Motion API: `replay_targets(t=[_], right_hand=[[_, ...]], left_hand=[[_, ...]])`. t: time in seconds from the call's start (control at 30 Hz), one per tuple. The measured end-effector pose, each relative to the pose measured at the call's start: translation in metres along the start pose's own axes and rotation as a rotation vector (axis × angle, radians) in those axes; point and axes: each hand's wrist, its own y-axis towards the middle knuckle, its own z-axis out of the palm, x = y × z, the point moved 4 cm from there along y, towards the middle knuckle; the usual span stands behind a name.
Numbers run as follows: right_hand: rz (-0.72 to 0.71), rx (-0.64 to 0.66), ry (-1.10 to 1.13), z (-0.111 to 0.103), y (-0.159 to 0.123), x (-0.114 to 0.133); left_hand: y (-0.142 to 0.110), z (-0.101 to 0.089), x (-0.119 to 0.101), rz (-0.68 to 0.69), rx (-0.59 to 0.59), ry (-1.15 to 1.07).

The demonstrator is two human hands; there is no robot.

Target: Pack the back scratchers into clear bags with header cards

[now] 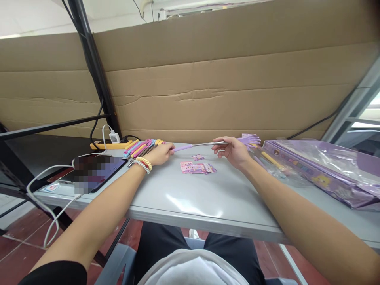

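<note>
A purple back scratcher [183, 148] with a metal rod and a hand-shaped head lies level across both hands, above the table [178, 194]. My left hand [160, 154], with beaded bracelets at the wrist, is closed on the end of its purple handle. Near the head, my right hand [233, 152] holds the rod between thumb and fingers, the lower fingers curled loosely. Below the rod lie several small pink-and-purple printed cards [197, 168]. Beside my left hand is a pile of colourful back scratchers [139, 149].
A shiny purple package [320, 174] stands at the right, with clear plastic bags [276, 164] holding yellow and purple pieces beside it. On the left are a tablet [109, 174], a white cable [38, 174] and a charger [114, 136]. Cardboard [208, 91] walls the back.
</note>
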Motion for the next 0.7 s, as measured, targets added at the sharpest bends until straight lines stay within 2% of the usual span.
replay_targets(t=[0.27, 0.4, 0.53, 0.6, 0.7], right_hand=[[0.033, -0.013, -0.037, 0.000, 0.002, -0.009], [0.013, -0.055, 0.052, 0.002, 0.001, -0.006], [0.011, -0.042, 0.069, 0.005, 0.000, -0.005], [0.021, -0.040, 0.069, 0.005, 0.000, -0.006], [0.015, -0.037, 0.100, 0.003, 0.000, -0.007]], left_hand=[[0.003, 0.017, -0.019, 0.081, 0.047, -0.037], [0.011, 0.012, -0.026, 0.070, 0.020, -0.031], [0.025, 0.006, -0.042, 0.089, 0.150, 0.083], [0.031, 0.004, -0.049, 0.048, 0.183, 0.155], [0.036, 0.004, -0.056, -0.016, 0.094, 0.178]])
